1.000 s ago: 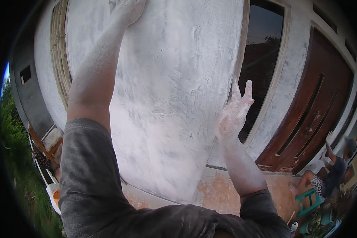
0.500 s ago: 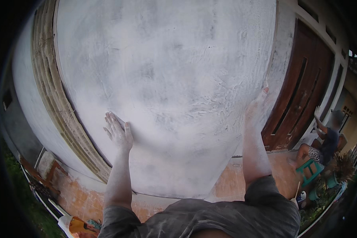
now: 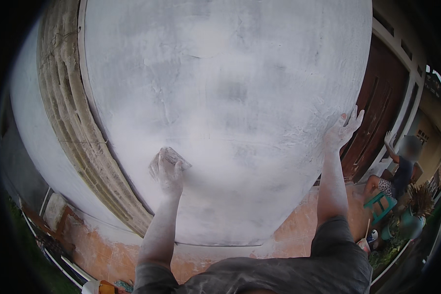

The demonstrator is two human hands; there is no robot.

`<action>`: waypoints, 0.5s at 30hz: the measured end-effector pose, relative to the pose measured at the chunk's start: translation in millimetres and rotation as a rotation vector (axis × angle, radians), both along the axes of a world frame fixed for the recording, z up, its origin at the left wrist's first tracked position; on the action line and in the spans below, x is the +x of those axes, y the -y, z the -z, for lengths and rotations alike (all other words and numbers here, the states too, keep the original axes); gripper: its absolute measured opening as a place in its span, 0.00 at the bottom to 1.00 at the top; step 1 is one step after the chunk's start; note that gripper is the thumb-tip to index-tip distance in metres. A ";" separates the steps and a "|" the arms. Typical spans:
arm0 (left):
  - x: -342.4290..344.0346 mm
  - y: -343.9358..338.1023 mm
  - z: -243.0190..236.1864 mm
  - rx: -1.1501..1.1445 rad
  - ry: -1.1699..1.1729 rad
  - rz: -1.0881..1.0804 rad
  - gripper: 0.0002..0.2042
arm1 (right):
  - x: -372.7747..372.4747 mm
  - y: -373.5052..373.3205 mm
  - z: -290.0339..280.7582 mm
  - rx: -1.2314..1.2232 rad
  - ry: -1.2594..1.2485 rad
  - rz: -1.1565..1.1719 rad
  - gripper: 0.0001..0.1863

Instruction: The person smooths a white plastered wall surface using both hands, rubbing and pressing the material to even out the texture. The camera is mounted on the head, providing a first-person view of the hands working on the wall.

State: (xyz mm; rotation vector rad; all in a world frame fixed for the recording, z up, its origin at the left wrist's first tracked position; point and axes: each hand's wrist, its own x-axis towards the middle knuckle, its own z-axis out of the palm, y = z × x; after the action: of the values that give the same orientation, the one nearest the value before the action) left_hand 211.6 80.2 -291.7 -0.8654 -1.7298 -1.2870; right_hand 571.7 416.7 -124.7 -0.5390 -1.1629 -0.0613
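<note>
The left hand (image 3: 167, 171) lies flat against the white plastered wall (image 3: 220, 98), its fingers pressing a small grey sheet, seemingly sandpaper (image 3: 174, 157), onto the surface, so it is closed on nothing but holds the sheet by pressure alone; the right hand (image 3: 343, 130) is spread open, fingers splayed, braced on the wall's edge well off to the right of the left hand and a little higher. Both forearms are dusted white. The sheet could slip from under the palm, since nothing pinches it, and drop to the orange tiled floor (image 3: 299, 228) below the hands; that is a judgement from the flat grip. The fine dust coating the skin suggests more may come off the wall and get in the eyes or throat. Leaning on the right hand near the corner, beside the brown wooden door (image 3: 377, 112), may mean a lost footing if the palm slides on the powdery surface. Left of the left hand, a strip of bare rough masonry (image 3: 69, 112) is exposed, and scraping knuckles there seems possible. No labels or signs can be made out; low down, below the left elbow, sits a small white and orange container (image 3: 100, 286), too cropped to tell its kind. Far to the right of the right hand another person (image 3: 401, 166) sits near a green stool (image 3: 379, 206)
</note>
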 end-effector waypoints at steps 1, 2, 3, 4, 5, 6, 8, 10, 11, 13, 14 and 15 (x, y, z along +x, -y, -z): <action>-1.0 2.5 -1.3 0.002 0.066 0.029 0.31 | -0.7 2.5 0.3 0.011 0.008 -0.011 0.36; -3.3 5.6 -2.4 0.014 0.055 0.030 0.29 | -1.1 4.6 -0.9 0.008 0.006 -0.045 0.37; -5.9 7.6 -2.7 -0.006 0.060 0.044 0.27 | -1.7 6.9 0.5 0.054 0.048 0.033 0.37; -9.2 9.7 -3.2 0.008 0.061 0.055 0.25 | -1.6 7.9 0.5 0.046 0.060 0.063 0.36; -12.0 11.0 -3.4 -0.028 0.080 0.067 0.23 | -1.6 8.3 1.9 0.042 0.067 0.072 0.36; -14.0 12.2 -3.7 -0.029 0.094 0.073 0.21 | -0.7 7.3 2.7 0.038 0.073 0.082 0.36; -13.0 13.4 -5.0 0.005 0.074 0.074 0.17 | 1.6 2.9 3.5 0.028 0.082 0.092 0.35; -2.9 13.3 -7.6 0.024 0.000 0.070 0.14 | 3.6 -2.6 1.5 0.017 0.080 0.094 0.35; 5.8 12.9 -9.7 0.085 -0.009 0.151 0.13 | 3.1 -3.8 -0.1 0.059 0.114 0.166 0.35; 30.1 9.7 -13.5 0.134 0.008 0.319 0.11 | -0.7 2.0 0.6 0.160 0.137 0.280 0.35; 44.4 6.9 -15.0 0.085 0.140 0.396 0.11 | -4.0 9.9 3.7 0.154 0.177 0.353 0.37; 59.4 3.5 -16.7 0.051 0.331 0.484 0.11 | -9.9 22.0 11.8 0.228 0.226 0.289 0.38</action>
State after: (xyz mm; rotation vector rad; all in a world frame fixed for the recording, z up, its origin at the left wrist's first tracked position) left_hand 271.1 76.7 -275.1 -1.1368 -1.7873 -1.8729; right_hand 561.8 394.7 -136.5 -0.5025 -1.2706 -0.5081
